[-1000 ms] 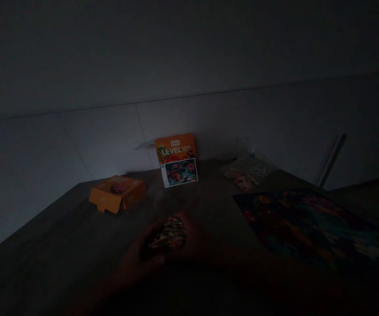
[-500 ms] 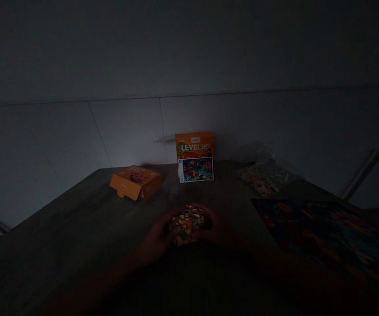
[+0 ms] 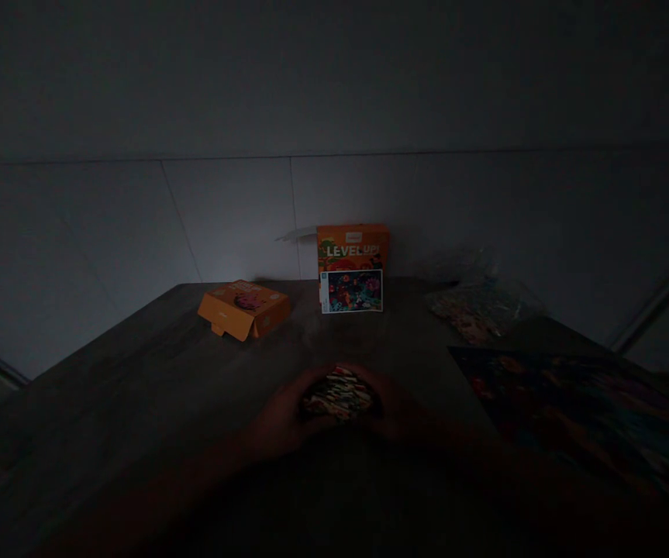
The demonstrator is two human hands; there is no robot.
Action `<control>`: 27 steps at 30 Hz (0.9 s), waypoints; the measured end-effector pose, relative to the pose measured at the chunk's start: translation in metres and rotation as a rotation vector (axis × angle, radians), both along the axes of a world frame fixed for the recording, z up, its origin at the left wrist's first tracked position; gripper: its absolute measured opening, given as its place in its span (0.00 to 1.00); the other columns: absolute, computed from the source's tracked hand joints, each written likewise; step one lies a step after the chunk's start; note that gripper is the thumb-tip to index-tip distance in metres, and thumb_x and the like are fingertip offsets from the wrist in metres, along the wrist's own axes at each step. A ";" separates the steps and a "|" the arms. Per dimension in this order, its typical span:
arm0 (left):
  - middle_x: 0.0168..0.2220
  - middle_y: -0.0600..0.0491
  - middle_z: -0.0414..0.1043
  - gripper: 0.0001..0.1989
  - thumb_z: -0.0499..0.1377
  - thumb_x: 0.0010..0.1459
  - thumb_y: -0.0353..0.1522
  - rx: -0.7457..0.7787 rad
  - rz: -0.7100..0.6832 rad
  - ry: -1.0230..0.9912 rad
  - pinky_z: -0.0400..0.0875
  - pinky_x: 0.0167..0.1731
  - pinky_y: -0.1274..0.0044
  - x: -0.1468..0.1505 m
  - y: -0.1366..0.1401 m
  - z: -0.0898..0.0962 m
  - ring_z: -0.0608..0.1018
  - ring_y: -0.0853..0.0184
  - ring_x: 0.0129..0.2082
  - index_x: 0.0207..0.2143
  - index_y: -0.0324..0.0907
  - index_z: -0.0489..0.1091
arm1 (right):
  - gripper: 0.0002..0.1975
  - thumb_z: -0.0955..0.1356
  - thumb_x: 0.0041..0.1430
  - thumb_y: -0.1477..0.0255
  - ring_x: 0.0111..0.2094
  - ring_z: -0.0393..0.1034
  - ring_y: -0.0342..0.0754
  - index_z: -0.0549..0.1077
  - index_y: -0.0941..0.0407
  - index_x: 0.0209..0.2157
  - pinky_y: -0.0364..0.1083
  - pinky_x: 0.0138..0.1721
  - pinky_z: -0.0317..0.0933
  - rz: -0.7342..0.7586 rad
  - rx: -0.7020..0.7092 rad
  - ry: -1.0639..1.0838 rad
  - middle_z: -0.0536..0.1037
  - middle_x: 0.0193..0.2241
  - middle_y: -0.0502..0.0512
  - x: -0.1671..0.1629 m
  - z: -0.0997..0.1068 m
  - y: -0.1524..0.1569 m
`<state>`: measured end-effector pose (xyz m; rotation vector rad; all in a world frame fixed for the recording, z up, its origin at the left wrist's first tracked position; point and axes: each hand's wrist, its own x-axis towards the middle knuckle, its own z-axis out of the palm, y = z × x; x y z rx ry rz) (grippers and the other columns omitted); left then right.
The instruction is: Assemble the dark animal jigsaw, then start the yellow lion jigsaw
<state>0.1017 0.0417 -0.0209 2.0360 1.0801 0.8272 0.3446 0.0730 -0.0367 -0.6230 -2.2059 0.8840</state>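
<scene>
In the dim head view, a heap of small colourful jigsaw puzzle pieces (image 3: 341, 397) is cupped between my two hands over the near middle of the table. My left hand (image 3: 287, 411) curves around the heap from the left, with its thumb at the near side. From the right, my right hand (image 3: 389, 403) wraps it in the same way. The pieces look smeared by motion. Whether the heap touches the tabletop is too dark to tell.
An orange box (image 3: 244, 308) lies on the left of the grey table (image 3: 153, 364). Another orange box (image 3: 353, 246) stands upright at the back, a picture card (image 3: 353, 292) leaning on it. A clear plastic bag (image 3: 479, 302) holds pieces at the right, behind a dark, colourful poster (image 3: 572, 411).
My hands have closed in more around the puzzle pieces, and the pieces have shifted and blurred between them. The whole view has tilted slightly.
</scene>
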 end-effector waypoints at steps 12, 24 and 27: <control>0.56 0.45 0.70 0.25 0.62 0.58 0.36 -0.094 0.036 -0.212 0.69 0.55 0.64 -0.005 0.004 -0.007 0.73 0.55 0.54 0.58 0.43 0.64 | 0.40 0.74 0.55 0.60 0.58 0.63 0.60 0.59 0.57 0.64 0.59 0.57 0.61 -0.041 -0.156 0.058 0.66 0.59 0.64 0.003 -0.004 0.009; 0.55 0.48 0.71 0.31 0.68 0.53 0.37 0.034 -0.086 0.052 0.71 0.53 0.65 0.000 -0.003 0.002 0.76 0.57 0.52 0.58 0.46 0.65 | 0.22 0.73 0.55 0.65 0.43 0.70 0.52 0.67 0.56 0.48 0.48 0.42 0.67 -0.011 -0.046 0.029 0.73 0.45 0.58 0.001 0.002 0.000; 0.54 0.48 0.72 0.29 0.69 0.52 0.36 -0.035 -0.001 -0.017 0.71 0.53 0.65 0.002 -0.003 0.001 0.75 0.56 0.52 0.56 0.46 0.66 | 0.26 0.72 0.58 0.62 0.49 0.69 0.55 0.67 0.56 0.55 0.52 0.49 0.66 0.017 -0.085 0.043 0.73 0.50 0.60 0.000 0.004 -0.001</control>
